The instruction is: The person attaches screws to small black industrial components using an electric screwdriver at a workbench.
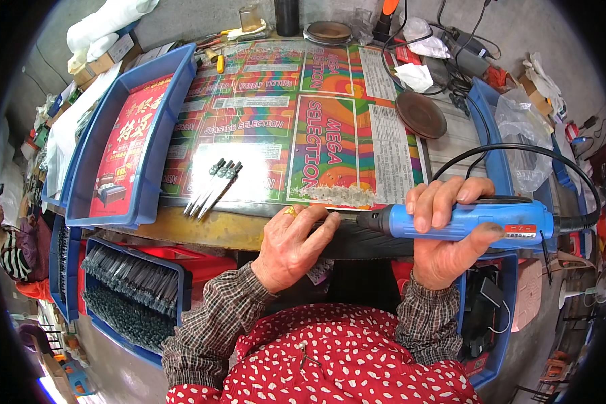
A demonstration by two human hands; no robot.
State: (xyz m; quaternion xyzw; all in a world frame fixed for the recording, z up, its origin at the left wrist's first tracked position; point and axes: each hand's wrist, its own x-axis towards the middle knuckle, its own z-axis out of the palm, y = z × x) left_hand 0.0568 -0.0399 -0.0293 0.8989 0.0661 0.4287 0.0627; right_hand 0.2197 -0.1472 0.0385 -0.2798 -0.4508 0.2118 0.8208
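Observation:
My right hand (448, 229) is wrapped round a blue corded power screwdriver (475, 219), which lies level with its black nose pointing left. My left hand (296, 241) is closed at the table's front edge, its fingertips just left of that nose. Whatever it pinches is small and mostly hidden by the fingers. Several slim silver rods with black tips (212, 187) lie side by side on the table, left of my left hand. A thick black cable (552, 151) loops up from the screwdriver's right end.
A blue tray (141, 202) with a red printed sheet stands at the left. Below it, a blue bin (182, 269) holds many slim rods. A brown round plate (421, 114), tangled cables and a blue crate (488, 101) with clear plastic sit at the right. Colourful printed sheets cover the tabletop.

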